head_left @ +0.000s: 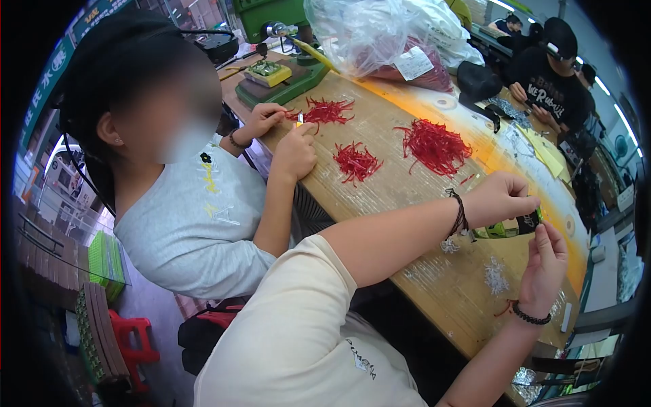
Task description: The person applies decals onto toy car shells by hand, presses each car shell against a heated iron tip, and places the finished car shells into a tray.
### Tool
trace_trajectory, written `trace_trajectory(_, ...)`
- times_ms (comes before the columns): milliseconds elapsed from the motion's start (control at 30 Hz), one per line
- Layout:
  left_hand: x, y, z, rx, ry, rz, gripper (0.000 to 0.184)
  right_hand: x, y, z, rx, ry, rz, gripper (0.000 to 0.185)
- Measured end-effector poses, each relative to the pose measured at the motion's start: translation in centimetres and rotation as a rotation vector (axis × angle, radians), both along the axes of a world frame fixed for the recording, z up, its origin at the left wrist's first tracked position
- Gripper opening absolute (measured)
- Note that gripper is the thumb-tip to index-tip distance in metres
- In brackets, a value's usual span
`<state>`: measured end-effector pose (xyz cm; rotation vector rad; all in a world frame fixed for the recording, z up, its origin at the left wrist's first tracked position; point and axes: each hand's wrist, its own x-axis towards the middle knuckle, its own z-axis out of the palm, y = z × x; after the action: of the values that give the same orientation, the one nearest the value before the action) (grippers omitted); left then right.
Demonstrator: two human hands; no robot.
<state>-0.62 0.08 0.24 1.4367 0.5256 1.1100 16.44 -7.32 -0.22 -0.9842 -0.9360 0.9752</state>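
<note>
My left hand [498, 197] has its thumb and fingers pinched at the upper edge of a small black-and-green item [527, 222]. Just below, my right hand [546, 261] pinches the same item at its right end; its fine details are too small to tell. Under my left wrist lies a small whitish pile [449, 245], with another whitish pile [496, 275] left of my right hand. Farther up the table are a large heap of thin red pieces [437, 148] and a smaller red heap [356, 163].
At left, a person in a grey shirt [190, 224] works with a small yellow-and-silver tool [300, 120] beside a third red heap [327, 110]. Clear plastic bags [366, 41] and a green machine [261, 17] stand behind. Another person in black [553, 81] sits at the upper right.
</note>
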Motion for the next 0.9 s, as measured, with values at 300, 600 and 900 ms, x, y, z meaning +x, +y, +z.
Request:
trace_trajectory(300,-0.3,0.3,0.1,0.035,0.033,0.026,0.031,0.0,0.2,-0.3,0.05,-0.146,-0.07,0.015)
trace_trajectory(600,-0.2,0.4,-0.2,0.139,0.154,0.116,0.032,-1.1,0.0,0.1,0.069,-0.309,-0.16,0.013)
trace_trajectory(900,-0.2,0.3,-0.2,0.092,0.147,0.12,0.033,-2.0,-0.3,0.6,0.07,-0.379,-0.279,0.014)
